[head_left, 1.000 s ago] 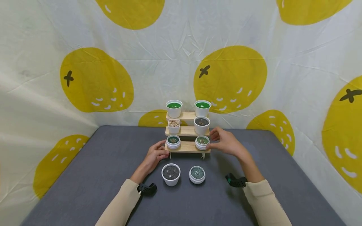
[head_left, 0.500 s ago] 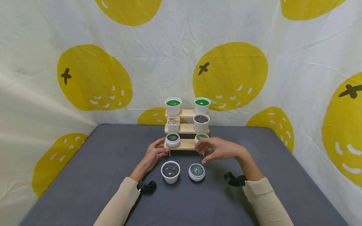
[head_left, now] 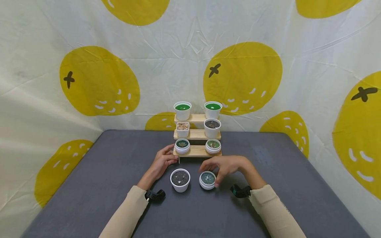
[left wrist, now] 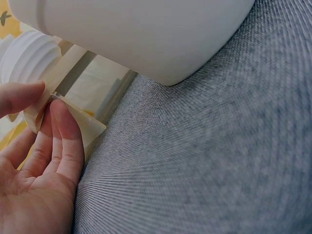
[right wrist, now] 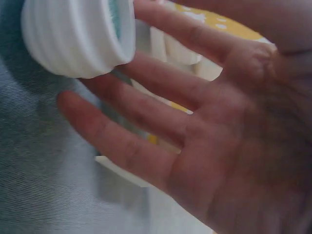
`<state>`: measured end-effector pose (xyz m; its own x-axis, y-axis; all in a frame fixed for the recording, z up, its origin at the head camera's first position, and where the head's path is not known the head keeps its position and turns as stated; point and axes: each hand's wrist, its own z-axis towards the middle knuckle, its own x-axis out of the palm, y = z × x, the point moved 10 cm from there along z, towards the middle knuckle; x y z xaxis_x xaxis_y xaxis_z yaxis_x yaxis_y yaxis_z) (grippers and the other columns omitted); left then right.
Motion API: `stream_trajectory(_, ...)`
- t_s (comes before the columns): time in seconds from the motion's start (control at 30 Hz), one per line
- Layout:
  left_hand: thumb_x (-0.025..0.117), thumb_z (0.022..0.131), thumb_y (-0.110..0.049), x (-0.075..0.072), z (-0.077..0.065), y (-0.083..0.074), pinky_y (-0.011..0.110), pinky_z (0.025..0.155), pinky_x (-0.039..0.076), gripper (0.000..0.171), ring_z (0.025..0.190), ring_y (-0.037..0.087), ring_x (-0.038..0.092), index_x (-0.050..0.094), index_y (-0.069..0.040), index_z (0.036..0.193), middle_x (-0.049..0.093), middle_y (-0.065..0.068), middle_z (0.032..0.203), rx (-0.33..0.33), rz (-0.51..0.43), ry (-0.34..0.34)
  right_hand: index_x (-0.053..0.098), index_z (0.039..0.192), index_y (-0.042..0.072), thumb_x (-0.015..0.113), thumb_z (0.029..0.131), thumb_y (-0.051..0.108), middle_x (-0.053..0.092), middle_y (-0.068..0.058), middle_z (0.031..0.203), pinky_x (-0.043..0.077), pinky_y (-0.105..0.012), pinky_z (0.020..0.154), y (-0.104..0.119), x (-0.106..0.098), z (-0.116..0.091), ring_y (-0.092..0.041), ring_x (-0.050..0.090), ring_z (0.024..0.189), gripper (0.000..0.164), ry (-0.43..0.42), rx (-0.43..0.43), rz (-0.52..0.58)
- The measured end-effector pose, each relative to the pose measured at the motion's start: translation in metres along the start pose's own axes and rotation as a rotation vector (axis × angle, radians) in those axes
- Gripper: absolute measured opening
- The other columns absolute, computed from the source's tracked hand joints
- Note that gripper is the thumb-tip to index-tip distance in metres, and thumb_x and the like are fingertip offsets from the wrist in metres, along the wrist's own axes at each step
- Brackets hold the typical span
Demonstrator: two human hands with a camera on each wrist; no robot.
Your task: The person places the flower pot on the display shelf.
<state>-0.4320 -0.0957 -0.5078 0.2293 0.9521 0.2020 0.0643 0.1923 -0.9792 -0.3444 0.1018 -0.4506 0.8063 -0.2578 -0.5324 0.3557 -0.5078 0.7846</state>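
My left hand (head_left: 163,161) pinches the left end of the lowest board of a three-tier wooden stand (head_left: 194,151); in the left wrist view its thumb lies on the board and its fingers are under it by the leg (left wrist: 80,122). Around a small ribbed white pot (head_left: 207,186) with teal filling, my right hand (head_left: 227,167) has its thumb at the right side and fingers at the back left. That pot (right wrist: 73,39) stands on the table. Beside it is a taller white cup (head_left: 180,187) with dark grey filling. Part of the right fingertips is hidden behind the pot.
Two cups with green filling, left (head_left: 183,114) and right (head_left: 212,113), stand on the top tier. The middle tier bears a square cup (head_left: 183,132) of pebbles and a dark-filled cup (head_left: 212,132). Two ribbed pots (head_left: 182,149) (head_left: 213,149) occupy the lowest tier. A patterned curtain (head_left: 166,72) hangs behind.
My right hand has left the green-filled pot at the right of the lowest tier and come down and nearer to the teal-filled pot. The left hand stays at the stand.
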Motion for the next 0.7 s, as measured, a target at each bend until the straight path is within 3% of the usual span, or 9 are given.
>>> stream_trajectory(0.23,0.062,0.089,0.004,-0.001,0.002,0.002,0.025,0.078,0.058,0.070,0.084,0.014,0.066,0.042,-0.004,0.155,0.067,0.002,0.091,-0.003,0.007,-0.014,0.060,0.140,0.010,0.087,0.076,0.002,0.062,-0.005,0.141,0.041,-0.039,0.114,-0.007,0.004,0.010,-0.018,0.053,0.134,0.070,0.037,-0.052,0.020)
stream_trajectory(0.47,0.063,0.089,0.004,-0.002,0.002,0.001,0.025,0.078,0.058,0.068,0.084,0.014,0.065,0.045,-0.006,0.154,0.067,0.003,0.092,-0.005,0.006,-0.025,0.063,0.136,0.005,0.085,0.075,-0.001,0.066,-0.003,0.130,0.048,-0.034,0.102,-0.006,0.005,0.013,-0.019,0.057,0.122,0.065,0.035,-0.073,0.015)
stream_trajectory(0.7,0.062,0.090,0.003,-0.002,0.002,0.001,0.026,0.078,0.058,0.067,0.085,0.014,0.066,0.044,-0.006,0.154,0.067,0.003,0.093,-0.003,0.015,-0.025,0.064,0.135,0.007,0.086,0.076,0.002,0.066,-0.003,0.130,0.049,-0.032,0.099,-0.006,0.004,0.012,-0.019,0.057,0.122,0.063,0.021,-0.085,0.004)
